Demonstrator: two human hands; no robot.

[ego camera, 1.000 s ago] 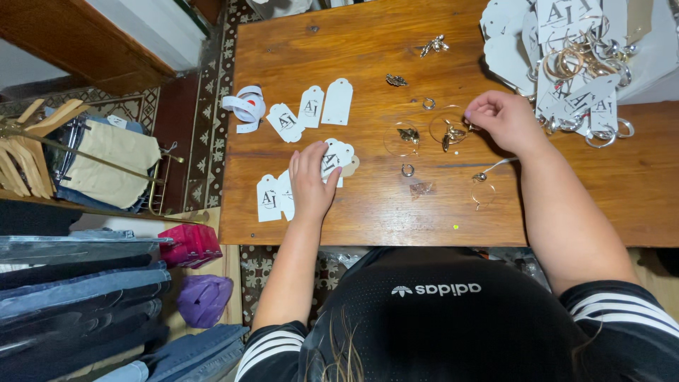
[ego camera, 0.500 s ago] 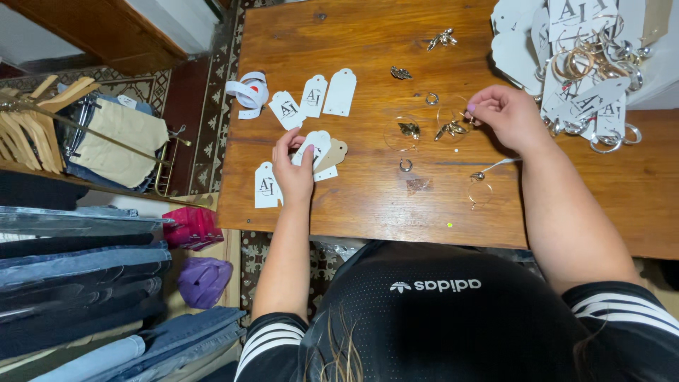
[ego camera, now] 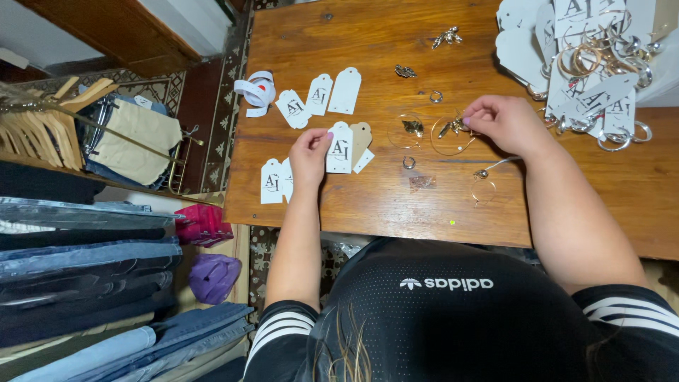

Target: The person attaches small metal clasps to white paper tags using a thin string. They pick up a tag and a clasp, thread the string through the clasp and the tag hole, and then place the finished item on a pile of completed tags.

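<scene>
Wooden table (ego camera: 368,205), rug beneath, folded jeans (ego camera: 78,269) and hangers (ego camera: 35,120) at the side. Left hand (ego camera: 309,157) closed on a white tag (ego camera: 340,147), lifted just above the brown tag (ego camera: 361,134). Right hand (ego camera: 503,122) pinched narrow on a gold earring (ego camera: 453,127), beside a thin hoop (ego camera: 447,143). Best done holding the tag flat and steady, earring brought in by its post. More tags (ego camera: 318,95) above, tape roll (ego camera: 256,88) left, carded hoops (ego camera: 594,64) heaped far right.
</scene>
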